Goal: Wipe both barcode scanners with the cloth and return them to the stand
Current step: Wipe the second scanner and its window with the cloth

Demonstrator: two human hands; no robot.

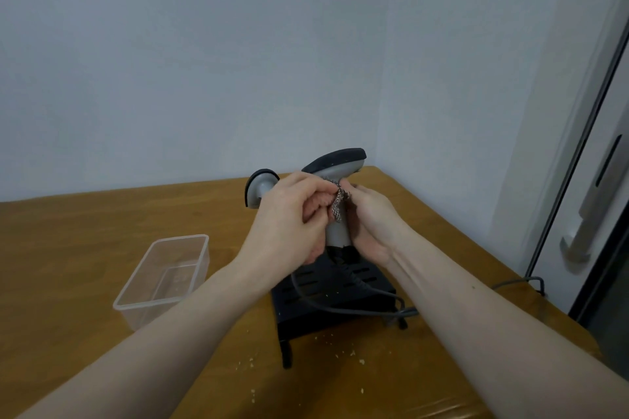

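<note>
Both hands [326,214] grip scanner [337,180] and cloth [338,202] above stand [337,296].

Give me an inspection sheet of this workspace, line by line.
Surface: wooden table, pale crumbs scattered near the front edge.
Job's things: grey barcode scanner held upright above the black stand, checked cloth against its handle; second scanner behind the left hand, its seating hidden.
Clutter: clear plastic container, left of the stand, nothing seen inside.
Hands: left hand curled at the cloth and handle; right hand grips the handle from the other side.
Cables: grey cable runs from the scanner across the stand; another cable at the table's right edge.
Surroundings: plain wall; door with metal handle on the right.
</note>
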